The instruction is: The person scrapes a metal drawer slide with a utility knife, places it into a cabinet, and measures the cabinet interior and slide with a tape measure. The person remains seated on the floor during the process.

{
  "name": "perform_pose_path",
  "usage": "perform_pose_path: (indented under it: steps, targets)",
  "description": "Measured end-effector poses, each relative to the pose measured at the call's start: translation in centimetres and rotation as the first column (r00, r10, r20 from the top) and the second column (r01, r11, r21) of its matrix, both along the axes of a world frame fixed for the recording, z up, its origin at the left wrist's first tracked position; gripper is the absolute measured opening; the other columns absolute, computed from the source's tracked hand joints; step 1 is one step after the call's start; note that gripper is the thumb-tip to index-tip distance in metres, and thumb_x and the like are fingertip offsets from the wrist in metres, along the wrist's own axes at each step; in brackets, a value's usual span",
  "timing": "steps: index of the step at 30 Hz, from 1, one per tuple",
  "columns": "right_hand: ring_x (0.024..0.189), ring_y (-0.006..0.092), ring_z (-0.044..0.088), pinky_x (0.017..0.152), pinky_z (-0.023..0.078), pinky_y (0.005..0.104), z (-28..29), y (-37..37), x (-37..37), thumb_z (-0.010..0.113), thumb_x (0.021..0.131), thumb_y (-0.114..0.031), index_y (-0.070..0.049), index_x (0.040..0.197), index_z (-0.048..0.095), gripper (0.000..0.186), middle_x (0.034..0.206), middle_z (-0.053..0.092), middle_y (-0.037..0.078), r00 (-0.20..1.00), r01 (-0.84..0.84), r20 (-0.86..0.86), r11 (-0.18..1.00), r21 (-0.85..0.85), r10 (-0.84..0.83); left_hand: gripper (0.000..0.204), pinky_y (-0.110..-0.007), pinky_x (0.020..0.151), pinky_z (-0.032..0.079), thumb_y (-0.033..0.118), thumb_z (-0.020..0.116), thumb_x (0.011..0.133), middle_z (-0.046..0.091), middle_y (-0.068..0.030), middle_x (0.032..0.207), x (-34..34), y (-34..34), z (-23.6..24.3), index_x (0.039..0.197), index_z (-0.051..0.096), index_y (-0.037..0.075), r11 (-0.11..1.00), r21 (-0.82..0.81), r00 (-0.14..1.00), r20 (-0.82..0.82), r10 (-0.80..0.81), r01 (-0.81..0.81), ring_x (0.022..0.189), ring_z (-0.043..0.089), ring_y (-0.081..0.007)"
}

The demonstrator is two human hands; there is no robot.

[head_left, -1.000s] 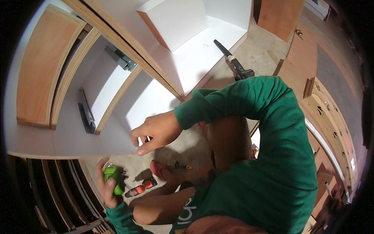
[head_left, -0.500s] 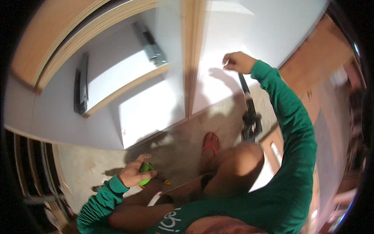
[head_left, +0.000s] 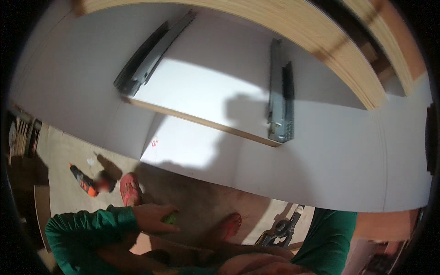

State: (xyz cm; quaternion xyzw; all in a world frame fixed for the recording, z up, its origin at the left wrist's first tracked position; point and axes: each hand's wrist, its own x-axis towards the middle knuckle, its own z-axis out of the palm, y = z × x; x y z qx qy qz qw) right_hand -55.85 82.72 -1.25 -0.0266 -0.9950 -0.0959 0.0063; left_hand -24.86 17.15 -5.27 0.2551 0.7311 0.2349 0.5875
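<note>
My left hand [head_left: 156, 217] is closed on a small green tool [head_left: 169, 219], low in the view above my lap. My green right sleeve [head_left: 332, 233] rises behind the lower edge of the white cabinet [head_left: 348, 165]; that hand is out of sight. Before me, two grey metal drawer slides [head_left: 149, 57] sit inside the cabinet, one on each side of a white recess. A wooden strip [head_left: 197, 119] runs below them. A curved-looking plywood edge [head_left: 275, 13] crosses above.
A black and orange drill [head_left: 84, 181] lies on the concrete floor [head_left: 64, 156] beside my red-sandalled foot [head_left: 130, 188]. A long black power tool [head_left: 282, 229] lies at lower right. Wooden boards [head_left: 20, 137] stand at far left; a wooden surface [head_left: 382, 227] lies at the right.
My view has swung round to face the drawer opening closely. My right hand has left view, behind the cabinet's edge. My left hand still grips the green tool.
</note>
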Motion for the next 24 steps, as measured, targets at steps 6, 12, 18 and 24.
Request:
perform_pose_path:
  steps: [6, 12, 18, 24]
  targets:
    - [0.100, 0.0254, 0.071, 0.085, 0.056, 0.0390, -4.2, -3.2, -1.3, 0.065, 0.096, -0.033, -0.004, 0.111, 0.072, 0.034, 0.105, 0.075, 0.016, 0.999, -0.038, 0.032, 0.999, -0.005, 0.038, 0.086, -0.048, 0.100, 0.050, 0.065, 0.064, 0.090, 0.066, -0.0296, 0.121, 2.7, -0.6, 0.7, 0.149, 0.044, 0.005, 0.999, -0.016, 0.998, 0.030, 0.050, -0.050, 0.116, 0.064, -0.0457]
    - [0.102, 0.0255, 0.071, 0.086, 0.056, 0.0395, -5.8, -4.2, 1.2, 0.066, 0.095, -0.034, -0.005, 0.111, 0.073, 0.034, 0.107, 0.074, 0.016, 0.997, -0.077, 0.012, 0.997, -0.021, 0.077, 0.084, -0.047, 0.103, 0.048, 0.063, 0.064, 0.092, 0.064, -0.0297, 0.126, 2.1, 0.0, 0.3, 0.148, 0.046, 0.002, 0.999, -0.043, 0.998, -0.059, -0.030, 0.027, 0.120, 0.062, -0.0445]
    - [0.103, 0.0256, 0.071, 0.087, 0.056, 0.0401, -6.7, -4.5, 6.2, 0.066, 0.094, -0.035, -0.006, 0.110, 0.073, 0.034, 0.109, 0.074, 0.016, 0.987, -0.159, -0.001, 0.987, -0.025, 0.159, 0.084, -0.046, 0.104, 0.048, 0.059, 0.065, 0.093, 0.062, -0.0286, 0.130, 2.3, -1.1, 1.1, 0.147, 0.045, -0.001, 0.990, 0.132, 0.999, 0.018, 0.040, -0.042, 0.122, 0.061, -0.0435]
    - [0.105, 0.0257, 0.070, 0.088, 0.056, 0.0406, -7.3, -4.6, 11.4, 0.067, 0.093, -0.036, -0.007, 0.109, 0.074, 0.035, 0.110, 0.074, 0.016, 0.981, -0.194, -0.026, 0.980, -0.043, 0.193, 0.078, -0.044, 0.101, 0.052, 0.047, 0.074, 0.093, 0.063, -0.0258, 0.131, 1.4, -1.8, 1.7, 0.148, 0.046, 0.000, 0.988, 0.139, 0.996, -0.046, 0.070, -0.063, 0.118, 0.065, -0.0365]
